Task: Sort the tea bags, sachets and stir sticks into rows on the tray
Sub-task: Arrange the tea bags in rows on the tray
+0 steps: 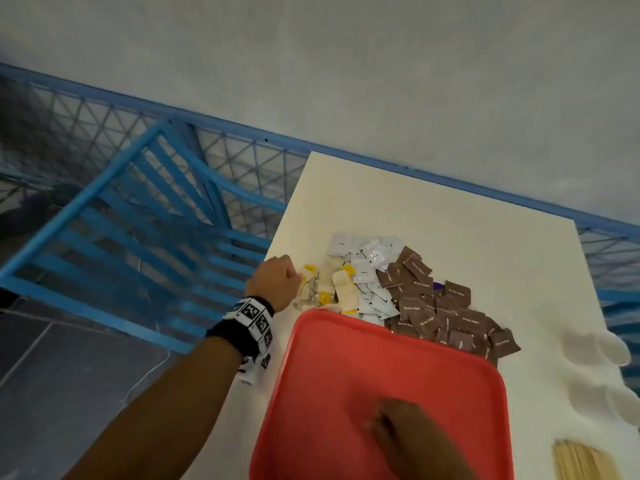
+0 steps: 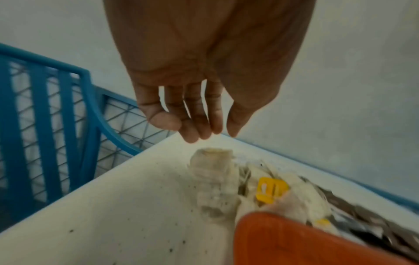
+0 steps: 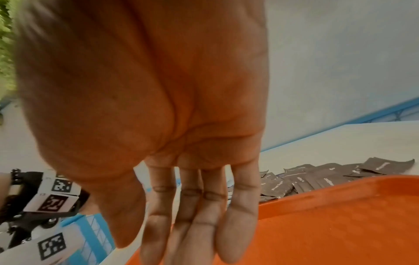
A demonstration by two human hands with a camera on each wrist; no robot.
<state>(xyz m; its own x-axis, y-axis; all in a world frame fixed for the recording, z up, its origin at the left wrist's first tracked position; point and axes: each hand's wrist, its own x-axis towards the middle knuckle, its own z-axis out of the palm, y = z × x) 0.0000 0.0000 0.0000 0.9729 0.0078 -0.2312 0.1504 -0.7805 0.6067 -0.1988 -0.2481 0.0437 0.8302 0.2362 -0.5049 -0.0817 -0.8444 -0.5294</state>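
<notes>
a red tray point(image 1: 332, 368) fills the lower middle of the head view, sitting on a white table point(image 1: 433, 206) whose left edge runs just beside the tray's left rim. the tray floor is bare. past the tray's upper rim lies a mixed heap: tea bags point(image 1: 341, 289) with yellow tags at the left, white sachets point(image 1: 367, 268) in the middle, brown sachets point(image 1: 450, 313) at the right, some touching the rim. stir sticks point(image 1: 578, 460) lie in the lower right corner, well apart from the heap.

the left hand point(image 1: 277, 280) hangs at the table's left edge, beside the tea bags; the left wrist view shows its fingers point(image 2: 195, 116) straight, close together, holding nothing, above a tea bag. the right hand point(image 1: 401, 431) hovers over the tray's lower part; in the right wrist view its fingers point(image 3: 238, 206) are straight and pressed side by side, empty.

blue railing point(image 1: 145, 202) stands left of the table.
</notes>
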